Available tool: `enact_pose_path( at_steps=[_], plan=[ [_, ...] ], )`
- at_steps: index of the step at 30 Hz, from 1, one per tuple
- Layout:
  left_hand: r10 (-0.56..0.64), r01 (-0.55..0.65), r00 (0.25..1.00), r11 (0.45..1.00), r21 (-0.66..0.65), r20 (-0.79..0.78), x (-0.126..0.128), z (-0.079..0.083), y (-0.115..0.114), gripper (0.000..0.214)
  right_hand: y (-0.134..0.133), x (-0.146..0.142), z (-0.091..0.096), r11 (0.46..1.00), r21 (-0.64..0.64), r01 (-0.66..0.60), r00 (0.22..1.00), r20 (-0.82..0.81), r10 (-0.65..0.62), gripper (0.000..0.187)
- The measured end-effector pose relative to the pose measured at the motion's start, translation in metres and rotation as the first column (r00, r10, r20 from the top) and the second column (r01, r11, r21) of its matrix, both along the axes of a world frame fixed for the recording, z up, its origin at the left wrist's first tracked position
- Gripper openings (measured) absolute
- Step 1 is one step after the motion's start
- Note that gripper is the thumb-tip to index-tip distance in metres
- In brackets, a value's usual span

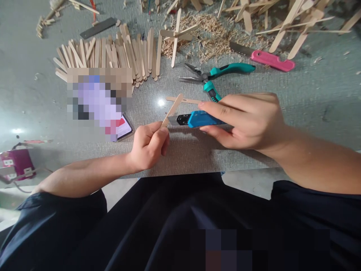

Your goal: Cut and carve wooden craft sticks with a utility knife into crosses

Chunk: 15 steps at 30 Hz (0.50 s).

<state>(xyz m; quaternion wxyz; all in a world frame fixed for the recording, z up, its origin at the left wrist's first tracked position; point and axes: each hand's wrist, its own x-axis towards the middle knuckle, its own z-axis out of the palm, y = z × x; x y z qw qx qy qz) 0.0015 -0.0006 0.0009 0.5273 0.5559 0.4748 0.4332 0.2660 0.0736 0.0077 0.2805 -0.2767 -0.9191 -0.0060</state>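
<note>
My left hand [150,145] pinches the lower end of a wooden craft stick [174,108], which slants up and to the right. In my right hand [245,120] is a blue utility knife [207,118], its blade [172,121] out and pointing left. The blade tip meets or nearly meets the stick just above my left fingers; whether it cuts in, I cannot tell. Behind the knife a second craft stick [191,101] with a small slot lies on the table, its right end by my right fingertip.
Pliers with teal handles [232,69] lie beyond my right hand, near a pink folding saw [272,60]. Many craft sticks [98,52] are spread at the back left, behind a partly blurred phone [125,128]. Wood shavings [211,34] and joined sticks [293,26] sit farther back.
</note>
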Motion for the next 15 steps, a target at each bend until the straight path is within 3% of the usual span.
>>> enact_pose_path(
  at_steps=[11, 15],
  plan=[
    [0.0, 0.0, 1.0, 1.0, 0.005, -0.007, -0.0006, -0.0005, -0.0016, 0.051, -0.0026, 0.0008, 0.0047, 1.0, 0.016, 0.01, 0.998, 0.068, -0.011, 0.044],
    [-0.009, 0.009, 1.0, 1.0, -0.012, -0.017, 0.0, 0.0007, -0.002, 0.05, 0.0004, 0.0019, 0.0025, 0.993, 0.049, 0.111, 0.986, 0.117, -0.116, 0.047]
  ],
)
